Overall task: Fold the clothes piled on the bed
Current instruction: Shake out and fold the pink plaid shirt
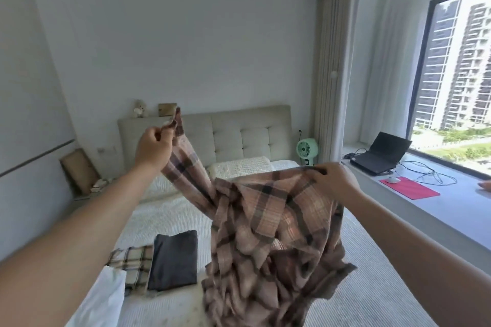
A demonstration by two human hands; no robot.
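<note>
Above the bed (372, 287), a pink plaid shirt (265, 220) is hanging in the air, with the left hand (152, 147) pinching the end of a sleeve in curled fingers (159, 132) and the right hand (336, 180) gripping the top edge of the cloth. Down on the bed to the left, a folded dark garment (174, 260) is lying just beside a folded beige plaid one (132, 265). Farther out, a green fan (307, 150) is standing by the headboard (239, 135), and a laptop (380, 154) is sitting on the window ledge (425, 210) near a red pad (407, 191).
</note>
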